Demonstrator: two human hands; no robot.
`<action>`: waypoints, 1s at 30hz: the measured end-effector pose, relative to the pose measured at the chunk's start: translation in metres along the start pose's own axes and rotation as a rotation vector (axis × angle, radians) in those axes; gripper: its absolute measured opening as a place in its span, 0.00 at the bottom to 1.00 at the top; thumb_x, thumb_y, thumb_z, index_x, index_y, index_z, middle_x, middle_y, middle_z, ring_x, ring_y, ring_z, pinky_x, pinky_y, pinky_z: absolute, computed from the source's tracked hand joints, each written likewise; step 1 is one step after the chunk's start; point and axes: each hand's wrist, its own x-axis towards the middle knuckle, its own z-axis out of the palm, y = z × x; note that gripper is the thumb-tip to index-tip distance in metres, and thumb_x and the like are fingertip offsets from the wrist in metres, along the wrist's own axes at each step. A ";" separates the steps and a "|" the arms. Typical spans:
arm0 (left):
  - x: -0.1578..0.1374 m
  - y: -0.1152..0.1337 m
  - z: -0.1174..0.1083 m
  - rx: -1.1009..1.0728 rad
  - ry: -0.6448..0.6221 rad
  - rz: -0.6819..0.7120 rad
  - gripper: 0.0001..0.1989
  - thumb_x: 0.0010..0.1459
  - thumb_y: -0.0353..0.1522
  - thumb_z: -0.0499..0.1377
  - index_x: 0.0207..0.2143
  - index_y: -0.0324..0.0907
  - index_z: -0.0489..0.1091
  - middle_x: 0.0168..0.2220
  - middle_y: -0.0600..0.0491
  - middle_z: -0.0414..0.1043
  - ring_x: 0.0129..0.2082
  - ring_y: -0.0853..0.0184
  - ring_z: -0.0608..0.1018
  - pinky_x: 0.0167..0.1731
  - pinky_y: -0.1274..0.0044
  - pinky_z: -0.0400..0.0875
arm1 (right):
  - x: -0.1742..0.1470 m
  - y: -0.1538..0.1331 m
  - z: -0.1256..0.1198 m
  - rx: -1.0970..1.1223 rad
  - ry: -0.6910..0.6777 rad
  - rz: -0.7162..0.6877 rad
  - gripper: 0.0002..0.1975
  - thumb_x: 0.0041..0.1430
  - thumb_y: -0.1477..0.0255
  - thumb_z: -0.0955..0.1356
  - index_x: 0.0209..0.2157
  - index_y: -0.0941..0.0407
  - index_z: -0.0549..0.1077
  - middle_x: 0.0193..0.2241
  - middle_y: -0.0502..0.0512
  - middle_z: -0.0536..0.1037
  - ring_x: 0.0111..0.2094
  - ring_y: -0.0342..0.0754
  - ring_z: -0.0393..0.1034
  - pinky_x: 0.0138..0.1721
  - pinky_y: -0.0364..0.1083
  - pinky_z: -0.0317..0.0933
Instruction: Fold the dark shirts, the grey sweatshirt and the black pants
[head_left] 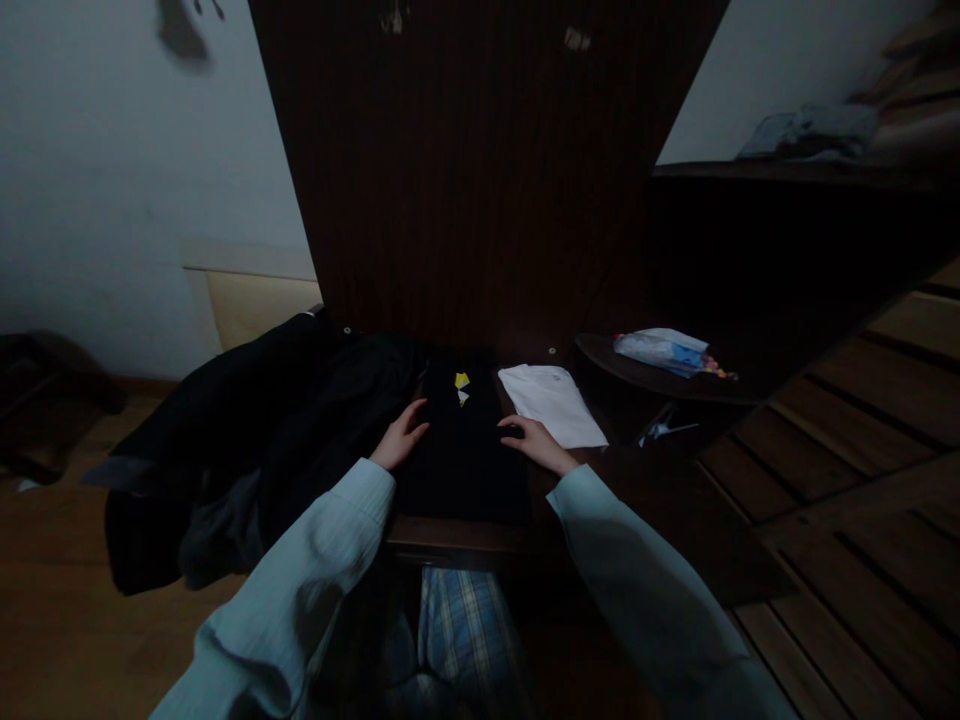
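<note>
A black folded garment (465, 460) with a small yellow and white print lies flat on the dark wooden surface in front of me. My left hand (403, 436) rests at its left edge, fingers loosely bent and thumb apart. On the opposite edge is my right hand (537, 444), its fingers stretched inward over the cloth with the thumb apart. Neither hand visibly grips the fabric. Just beyond my right hand lies a white folded garment (559, 405). The dim light hides the folds of the black cloth.
A heap of dark clothes (300, 430) spreads to the left and hangs over the edge. At the right, a rounded shelf (675, 385) holds a blue and white packet (664, 350). A tall dark panel (480, 180) rises behind, and a slatted wooden frame (847, 470) stands at far right.
</note>
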 end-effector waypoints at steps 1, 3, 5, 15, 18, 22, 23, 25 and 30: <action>0.001 -0.001 0.000 0.003 0.017 0.000 0.22 0.51 0.34 0.53 0.50 0.41 0.61 0.43 0.50 0.69 0.43 0.64 0.71 0.45 0.73 0.64 | 0.001 -0.002 -0.001 0.021 0.007 -0.010 0.10 0.43 0.73 0.67 0.33 0.55 0.71 0.33 0.51 0.74 0.38 0.48 0.67 0.44 0.49 0.57; 0.002 -0.003 0.000 0.027 0.066 -0.035 0.20 0.51 0.35 0.54 0.47 0.39 0.64 0.39 0.50 0.70 0.41 0.65 0.72 0.43 0.73 0.66 | 0.002 -0.002 -0.002 0.074 0.035 -0.002 0.11 0.43 0.72 0.67 0.34 0.55 0.70 0.34 0.51 0.73 0.39 0.48 0.66 0.45 0.49 0.57; 0.002 -0.005 0.000 0.043 0.081 -0.076 0.22 0.50 0.36 0.55 0.48 0.39 0.64 0.36 0.51 0.71 0.38 0.65 0.73 0.41 0.73 0.67 | 0.002 0.000 0.001 0.123 0.063 0.055 0.13 0.42 0.71 0.68 0.34 0.55 0.69 0.35 0.52 0.72 0.40 0.48 0.66 0.44 0.49 0.58; -0.006 0.028 -0.018 0.181 -0.141 0.078 0.14 0.48 0.28 0.48 0.29 0.39 0.73 0.35 0.51 0.72 0.38 0.65 0.72 0.43 0.74 0.64 | -0.004 -0.011 -0.009 0.073 0.039 -0.079 0.02 0.45 0.75 0.64 0.25 0.56 0.68 0.26 0.48 0.71 0.31 0.45 0.66 0.36 0.46 0.60; 0.000 0.035 -0.017 0.231 -0.047 0.077 0.14 0.49 0.28 0.46 0.29 0.39 0.71 0.34 0.52 0.70 0.36 0.66 0.72 0.41 0.74 0.65 | 0.004 -0.016 -0.012 0.011 0.090 -0.132 0.06 0.48 0.75 0.63 0.25 0.55 0.71 0.28 0.50 0.74 0.34 0.46 0.68 0.40 0.47 0.59; 0.008 0.031 -0.010 0.351 -0.045 0.034 0.11 0.45 0.26 0.49 0.29 0.38 0.71 0.33 0.51 0.68 0.38 0.65 0.71 0.44 0.72 0.64 | 0.013 -0.008 -0.002 -0.089 0.100 -0.141 0.09 0.46 0.80 0.64 0.26 0.55 0.73 0.31 0.52 0.75 0.37 0.47 0.69 0.43 0.48 0.59; 0.009 0.028 -0.008 0.367 -0.062 0.035 0.11 0.44 0.25 0.50 0.29 0.38 0.70 0.33 0.51 0.68 0.38 0.65 0.71 0.44 0.72 0.64 | 0.014 -0.005 0.000 -0.116 0.085 -0.135 0.09 0.44 0.81 0.64 0.26 0.55 0.74 0.31 0.52 0.75 0.37 0.47 0.69 0.43 0.48 0.59; 0.010 0.023 -0.007 0.365 -0.065 0.077 0.12 0.44 0.24 0.51 0.31 0.39 0.70 0.34 0.52 0.67 0.39 0.65 0.71 0.45 0.72 0.64 | 0.015 -0.001 0.001 -0.143 0.085 -0.144 0.10 0.44 0.81 0.64 0.27 0.55 0.74 0.32 0.52 0.75 0.37 0.47 0.69 0.43 0.48 0.60; 0.016 0.013 -0.005 0.323 0.039 0.176 0.13 0.48 0.25 0.50 0.36 0.39 0.69 0.37 0.51 0.67 0.42 0.65 0.70 0.48 0.70 0.62 | 0.024 0.003 -0.001 -0.116 0.222 -0.169 0.10 0.48 0.79 0.63 0.29 0.54 0.74 0.33 0.51 0.75 0.39 0.46 0.69 0.44 0.48 0.60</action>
